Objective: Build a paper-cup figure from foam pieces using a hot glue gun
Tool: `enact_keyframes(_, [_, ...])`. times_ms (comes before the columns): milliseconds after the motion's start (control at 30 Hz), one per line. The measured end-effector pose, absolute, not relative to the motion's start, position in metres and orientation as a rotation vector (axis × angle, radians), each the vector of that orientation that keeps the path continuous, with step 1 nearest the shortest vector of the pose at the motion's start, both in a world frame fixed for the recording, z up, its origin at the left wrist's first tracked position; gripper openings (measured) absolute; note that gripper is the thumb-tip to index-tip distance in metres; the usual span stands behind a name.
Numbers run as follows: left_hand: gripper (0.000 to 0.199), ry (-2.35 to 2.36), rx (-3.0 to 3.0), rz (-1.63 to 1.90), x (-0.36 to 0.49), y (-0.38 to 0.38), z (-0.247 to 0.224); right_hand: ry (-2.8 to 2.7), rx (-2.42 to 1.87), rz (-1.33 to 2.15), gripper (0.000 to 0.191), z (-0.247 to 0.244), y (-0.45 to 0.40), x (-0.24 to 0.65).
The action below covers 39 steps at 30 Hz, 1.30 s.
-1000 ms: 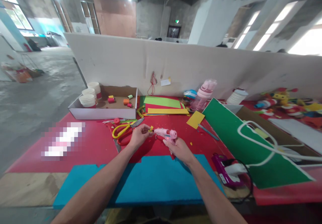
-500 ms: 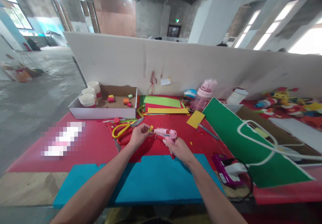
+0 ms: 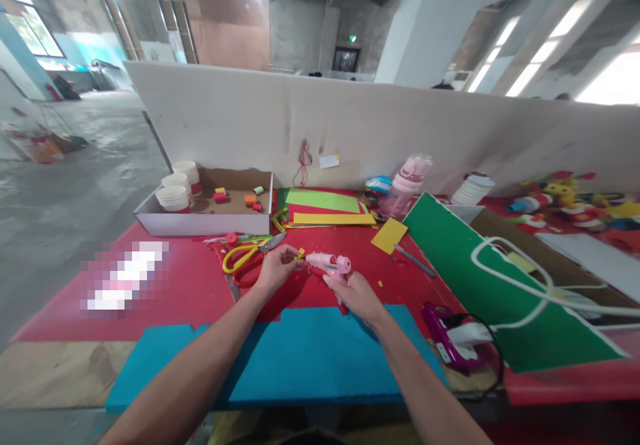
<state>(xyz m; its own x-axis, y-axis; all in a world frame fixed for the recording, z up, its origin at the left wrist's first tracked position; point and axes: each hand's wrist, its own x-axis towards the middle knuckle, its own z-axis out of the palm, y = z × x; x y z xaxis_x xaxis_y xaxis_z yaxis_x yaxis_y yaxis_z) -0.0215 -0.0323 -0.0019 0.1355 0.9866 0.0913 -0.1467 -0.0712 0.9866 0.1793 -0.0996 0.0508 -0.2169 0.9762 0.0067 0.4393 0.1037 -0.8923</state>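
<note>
My right hand (image 3: 354,293) is wrapped round the handle of a pink hot glue gun (image 3: 327,264), its nozzle pointing left. Close to the nozzle tip, my left hand (image 3: 280,265) pinches a small yellow paper piece (image 3: 300,255); whether nozzle and paper touch I cannot tell. Just left of that hand lie yellow-handled scissors (image 3: 242,257), with a second, red-handled pair (image 3: 247,276) partly hidden beneath them and the hand. Both hands are above the red table cover (image 3: 300,305), beyond the blue board (image 3: 320,358).
A shallow box (image 3: 210,225) with paper cups and small coloured rolls stands at the back left. Coloured sheets (image 3: 325,201) lie behind my hands. To the right are a yellow card (image 3: 389,236), a pink bottle (image 3: 406,185), a green-sided box (image 3: 480,285) and a purple power strip (image 3: 450,338) with cables.
</note>
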Motion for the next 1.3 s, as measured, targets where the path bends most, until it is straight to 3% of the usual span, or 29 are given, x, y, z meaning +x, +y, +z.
enact_keyframes(600, [0.033, 0.963, 1.196, 1.194, -0.022, -0.035, 0.003, -1.601, -1.422, 1.094, 0.036, 0.036, -0.102, 0.185])
enact_keyframes(1300, [0.029, 0.947, 1.198, 1.181, -0.021, -0.035, 0.002, -1.591, -1.369, 1.166, 0.036, 0.040, -0.102, 0.184])
